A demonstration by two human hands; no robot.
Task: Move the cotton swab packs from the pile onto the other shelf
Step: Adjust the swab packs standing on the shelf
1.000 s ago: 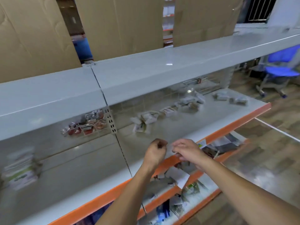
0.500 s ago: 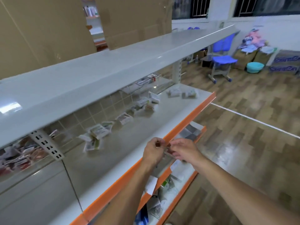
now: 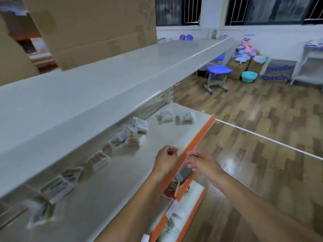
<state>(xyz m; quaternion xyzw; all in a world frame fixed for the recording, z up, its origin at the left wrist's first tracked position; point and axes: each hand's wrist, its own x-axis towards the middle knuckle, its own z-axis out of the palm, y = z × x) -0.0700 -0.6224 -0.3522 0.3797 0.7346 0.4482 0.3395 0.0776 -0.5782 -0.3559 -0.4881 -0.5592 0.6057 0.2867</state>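
Two hands held together at the orange shelf lip, nothing clearly gripped

Head view: the left hand (image 3: 166,158) is kept curled over the shelf (image 3: 122,180), fingers folded in; whether anything small is pinched cannot be told. The right hand (image 3: 201,163) is held just past the orange edge (image 3: 197,138), fingers bent, its grasp likewise unclear through blur. Cotton swab packs (image 3: 134,135) are left scattered along the back of that shelf, well apart from both hands, presumably awaiting collection
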